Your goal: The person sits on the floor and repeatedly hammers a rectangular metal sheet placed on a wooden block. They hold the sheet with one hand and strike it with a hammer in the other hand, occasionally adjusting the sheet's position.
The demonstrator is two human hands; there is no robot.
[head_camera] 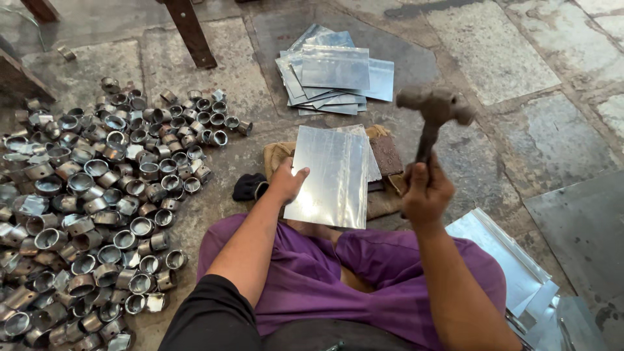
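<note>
A big heap of small metal rings point(97, 208) already lies on the stone floor point(494, 58), and a stack of flat sheets point(335, 75) waits farther off. The left hand point(286, 182) presses on the left edge of one shiny metal sheet point(331, 175). The right hand point(426, 195) is closed tight around a hammer point(434, 114), raised above the sheet's right edge, not touching it.
</note>
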